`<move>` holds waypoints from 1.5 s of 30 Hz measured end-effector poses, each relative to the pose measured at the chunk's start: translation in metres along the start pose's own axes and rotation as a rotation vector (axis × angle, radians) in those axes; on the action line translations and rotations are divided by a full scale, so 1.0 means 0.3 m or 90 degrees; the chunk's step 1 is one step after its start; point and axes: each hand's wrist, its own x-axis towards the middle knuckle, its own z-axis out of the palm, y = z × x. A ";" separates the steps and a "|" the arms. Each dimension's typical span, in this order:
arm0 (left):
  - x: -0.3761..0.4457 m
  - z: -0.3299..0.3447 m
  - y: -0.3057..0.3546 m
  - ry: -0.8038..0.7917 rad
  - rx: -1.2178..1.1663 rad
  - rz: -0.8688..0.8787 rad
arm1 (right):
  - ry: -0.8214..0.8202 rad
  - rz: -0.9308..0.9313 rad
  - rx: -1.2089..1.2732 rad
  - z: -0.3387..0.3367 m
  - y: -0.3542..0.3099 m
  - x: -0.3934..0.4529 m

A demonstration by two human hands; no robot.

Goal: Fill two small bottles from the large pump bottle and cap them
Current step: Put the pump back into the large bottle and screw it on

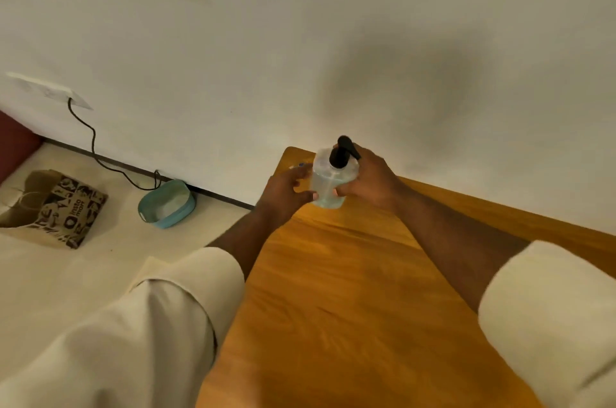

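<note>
The large pump bottle (328, 187) is clear, holds pale blue liquid and has a black pump head. It stands at the far left corner of the wooden table (350, 291). My right hand (370, 182) grips its right side, fingers reaching up by the pump. My left hand (286, 191) curls round its left side, thumb against the lower body. A small clear item with a blue tip (299, 165) peeks out behind my left fingers; I cannot tell what it is. No other small bottle or cap shows.
The white wall (300, 41) runs right behind the table. Left of the table, on the pale floor, sit a teal bowl (166, 204) and a printed paper bag (56, 207). A black cable (93, 147) runs down from a wall socket.
</note>
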 end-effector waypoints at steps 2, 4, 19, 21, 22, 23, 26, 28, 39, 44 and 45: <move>0.075 -0.042 -0.022 -0.001 -0.001 -0.013 | 0.005 0.013 -0.010 0.015 -0.015 0.099; 0.134 -0.070 -0.041 -0.001 0.009 -0.018 | 0.008 0.023 -0.020 0.027 -0.010 0.184; 0.290 -0.052 -0.097 -0.018 -0.019 -0.012 | 0.024 0.025 0.018 0.041 0.054 0.384; 0.274 -0.030 -0.102 -0.006 -0.023 -0.019 | 0.079 0.003 -0.009 0.054 0.070 0.361; 0.263 -0.018 -0.107 0.009 -0.025 -0.022 | 0.108 0.006 -0.024 0.060 0.074 0.344; 0.242 0.002 -0.097 0.035 -0.022 -0.014 | 0.140 0.015 -0.042 0.054 0.076 0.306; 0.171 0.078 -0.071 0.156 0.029 -0.003 | 0.150 0.050 -0.083 0.014 0.119 0.186; 0.094 0.155 -0.014 0.199 0.068 -0.004 | 0.112 0.074 -0.131 -0.056 0.181 0.069; -0.334 0.787 0.350 -0.158 0.155 0.095 | 0.013 0.207 -0.304 -0.489 0.507 -0.795; -0.569 1.102 0.485 -0.261 0.171 0.106 | 0.007 0.225 -0.303 -0.618 0.654 -1.160; -0.616 1.158 0.501 -0.278 0.174 0.106 | 0.017 0.230 -0.290 -0.642 0.684 -1.232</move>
